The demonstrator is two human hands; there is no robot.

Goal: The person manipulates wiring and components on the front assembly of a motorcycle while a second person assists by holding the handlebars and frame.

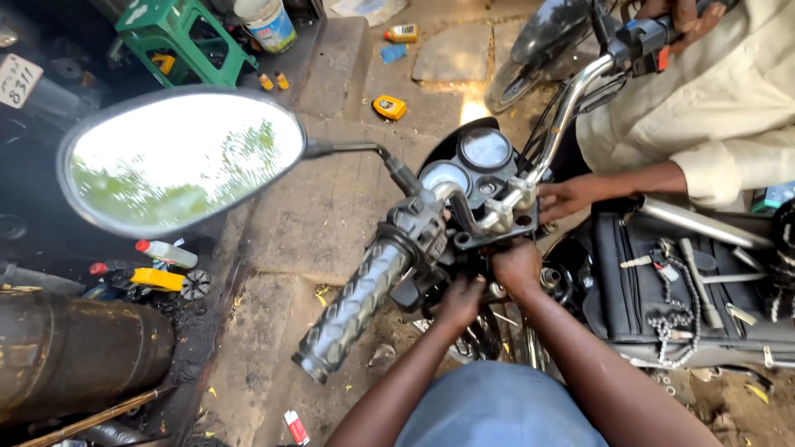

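Note:
A motorcycle handlebar with a grey ribbed grip (352,310) runs from lower left up to a chrome bar at top right. Two round gauges (468,161) sit behind its clamp (497,219). My left hand (460,302) reaches under the switch housing (418,236), fingers curled among the parts beneath; what it holds is hidden. Just below the clamp, my right hand (517,265) is closed against the steering head. Another person's hand (567,197) touches the clamp from the right, and that person's other hand (683,16) grips the far handlebar end.
A large round mirror (182,157) sticks out at upper left. Tools and a chain lie on the black seat bag (662,281) at right. Small bottles (166,252), a yellow can (389,108), a green stool (178,37) and a dark metal drum (74,348) stand around on the stone floor.

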